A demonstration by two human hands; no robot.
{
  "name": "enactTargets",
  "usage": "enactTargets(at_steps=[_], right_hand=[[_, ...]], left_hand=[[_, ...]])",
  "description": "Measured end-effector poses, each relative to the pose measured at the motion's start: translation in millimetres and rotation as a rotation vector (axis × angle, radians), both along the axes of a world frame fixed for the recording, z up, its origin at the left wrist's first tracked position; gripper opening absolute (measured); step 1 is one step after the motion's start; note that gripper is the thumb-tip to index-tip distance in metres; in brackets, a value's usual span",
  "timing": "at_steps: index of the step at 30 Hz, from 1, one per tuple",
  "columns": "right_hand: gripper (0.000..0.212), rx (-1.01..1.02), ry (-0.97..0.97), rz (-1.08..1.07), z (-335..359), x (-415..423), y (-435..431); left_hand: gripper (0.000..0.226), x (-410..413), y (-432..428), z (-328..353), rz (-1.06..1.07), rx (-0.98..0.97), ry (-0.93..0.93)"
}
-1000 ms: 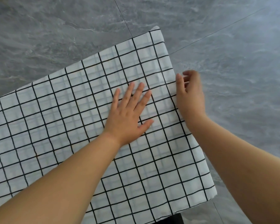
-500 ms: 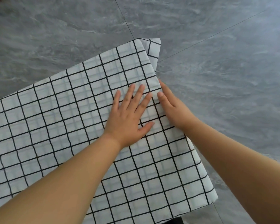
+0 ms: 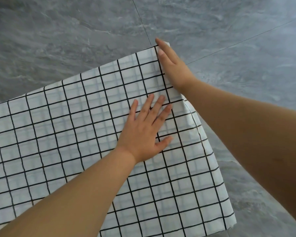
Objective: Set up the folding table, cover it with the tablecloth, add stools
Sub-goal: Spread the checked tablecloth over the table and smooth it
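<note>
Under the left hand (image 3: 143,134) – fingers (image 3: 158,104) spread flat – the checked tablecloth (image 3: 75,134) already covers the bench. Right hand (image 3: 173,65), fingers together, presses its far corner. Covering step looks nearly done; stools probably next, none visible.

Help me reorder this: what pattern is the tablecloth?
White tablecloth with a black grid, head view.

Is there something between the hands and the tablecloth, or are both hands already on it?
Nothing visible is between them. The left hand lies flat on the tablecloth. The right hand presses along its right edge near the far corner.
</note>
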State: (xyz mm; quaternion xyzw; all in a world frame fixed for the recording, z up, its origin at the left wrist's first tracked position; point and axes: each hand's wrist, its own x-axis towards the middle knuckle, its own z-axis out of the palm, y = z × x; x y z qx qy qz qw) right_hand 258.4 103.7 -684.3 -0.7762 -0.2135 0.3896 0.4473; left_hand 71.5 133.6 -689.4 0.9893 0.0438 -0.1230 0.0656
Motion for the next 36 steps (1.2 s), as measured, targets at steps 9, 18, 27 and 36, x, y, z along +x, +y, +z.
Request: enactTargets(at_steps=[9, 18, 27, 36], right_hand=[[0.051, -0.059, 0.309, -0.233, -4, 11, 17], [0.056, -0.142, 0.245, -0.295, -7, 3, 2], [0.018, -0.223, -0.408, -0.317, 37, -110, -153], [0.058, -0.478, -0.516, -0.173, 31, -189, -193]], left_hand=[[0.079, 0, 2, -1, -0.012, -0.004, 0.007], [0.072, 1, 1, 0, -0.018, 0.023, 0.008], [0.043, -6, -2, -2, -0.039, -0.006, -0.309], [0.071, -19, -32, 37, 0.040, 0.106, 0.039]])
